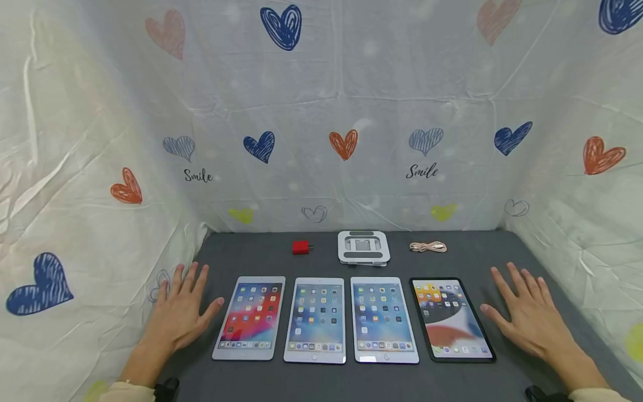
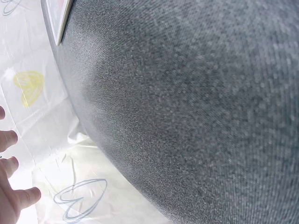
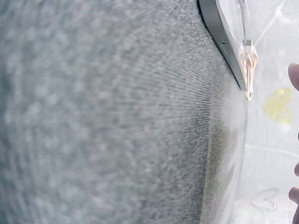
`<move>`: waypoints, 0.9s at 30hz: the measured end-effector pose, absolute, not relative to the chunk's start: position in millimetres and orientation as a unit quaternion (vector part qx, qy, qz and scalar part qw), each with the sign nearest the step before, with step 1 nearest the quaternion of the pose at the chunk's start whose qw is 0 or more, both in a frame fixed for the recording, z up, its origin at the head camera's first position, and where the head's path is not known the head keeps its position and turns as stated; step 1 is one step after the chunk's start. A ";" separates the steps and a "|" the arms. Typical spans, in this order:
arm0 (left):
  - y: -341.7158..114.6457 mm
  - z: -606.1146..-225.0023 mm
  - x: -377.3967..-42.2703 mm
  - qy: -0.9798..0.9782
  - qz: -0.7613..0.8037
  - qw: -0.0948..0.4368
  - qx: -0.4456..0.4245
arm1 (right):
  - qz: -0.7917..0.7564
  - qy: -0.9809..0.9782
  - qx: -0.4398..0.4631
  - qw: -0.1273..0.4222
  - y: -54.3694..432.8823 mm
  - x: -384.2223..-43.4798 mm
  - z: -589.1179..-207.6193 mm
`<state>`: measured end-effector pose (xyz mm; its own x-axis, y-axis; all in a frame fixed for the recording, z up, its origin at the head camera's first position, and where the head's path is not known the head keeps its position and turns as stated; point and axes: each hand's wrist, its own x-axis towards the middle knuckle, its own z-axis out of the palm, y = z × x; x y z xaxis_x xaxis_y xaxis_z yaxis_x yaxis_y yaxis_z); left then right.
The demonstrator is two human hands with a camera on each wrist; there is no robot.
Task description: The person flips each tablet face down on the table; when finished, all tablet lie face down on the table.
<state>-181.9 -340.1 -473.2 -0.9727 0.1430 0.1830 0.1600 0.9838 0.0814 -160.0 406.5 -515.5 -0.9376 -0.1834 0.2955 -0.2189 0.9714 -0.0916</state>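
Fingers spread, my left hand (image 1: 182, 315) is at the left of the grey table, beside a white tablet (image 1: 249, 318) with a red and blue screen. My right hand (image 1: 533, 318) is likewise spread at the right, next to a black-edged tablet (image 1: 454, 319). Between these two lie a white tablet (image 1: 315, 320) and another white tablet (image 1: 384, 320), both with blue screens. All the screens are lit and show app icons. Neither hand holds anything. In the left wrist view, fingertips (image 2: 29, 197) show at the left edge; the right wrist view catches only some fingertips (image 3: 294, 74).
Behind the tablets, a red charger plug (image 1: 301, 247), a white folding stand (image 1: 364, 248) and a coiled pinkish cable (image 1: 428, 247) lie in a row. A white curtain (image 1: 377, 72) printed with hearts encloses the back and sides of the grey table (image 1: 261, 254).
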 end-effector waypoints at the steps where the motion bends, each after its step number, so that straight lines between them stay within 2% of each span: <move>1: -340.4 -473.3 -181.9 -0.992 -0.048 0.089 -0.077 | 0.062 -0.982 0.102 0.145 406.4 -159.5 -515.7; 10: -342.5 -474.5 -180.2 -0.991 -0.056 0.097 -0.076 | 0.060 -0.983 0.099 0.142 404.6 -157.2 -515.1; 20: -345.9 -467.2 -176.2 -0.986 -0.076 0.118 -0.091 | 0.072 -0.976 0.124 0.164 401.7 -155.2 -511.0; 27: -334.3 -451.5 -172.8 -0.965 -0.202 0.128 -0.106 | 0.145 -0.960 0.162 0.175 403.9 -142.3 -495.4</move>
